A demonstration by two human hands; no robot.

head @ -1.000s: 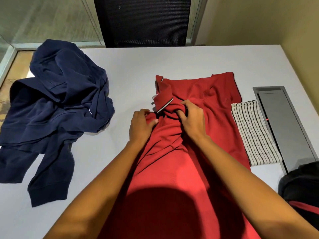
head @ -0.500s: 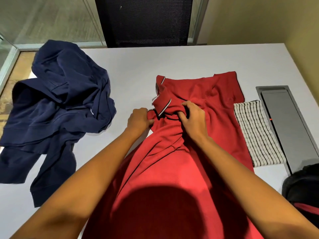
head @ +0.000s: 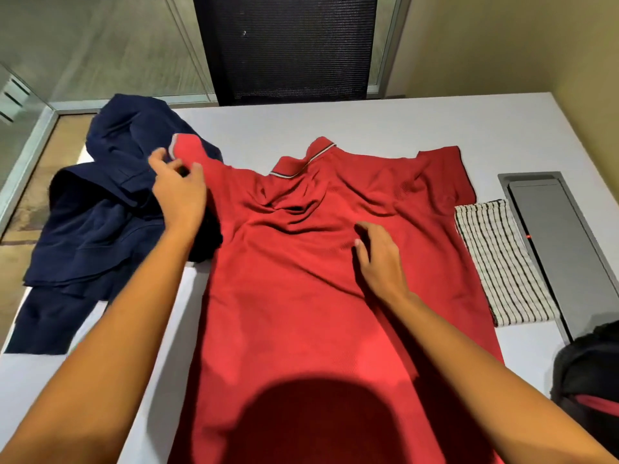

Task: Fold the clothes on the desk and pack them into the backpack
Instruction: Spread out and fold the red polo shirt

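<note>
Red polo [head: 301, 279] now unbunched, left hand [head: 181, 199] out at its sleeve.

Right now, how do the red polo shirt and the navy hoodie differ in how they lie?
The red polo shirt lies spread out flat; the navy hoodie sits bunched to its left. The left hand and right hand work the polo, not the hoodie. Both garments lie unfolded on the desk.

On white desk [head: 385, 128], red polo shirt [head: 301, 279] lies spread, collar at far side; left hand [head: 181, 195] pinches its sleeve [head: 189, 150] over navy hoodie [head: 100, 212], right hand [head: 380, 259] rests loose on chest. Just right of shirt, striped cloth [head: 499, 262]; black backpack [head: 589, 373] at near-right corner.
</note>
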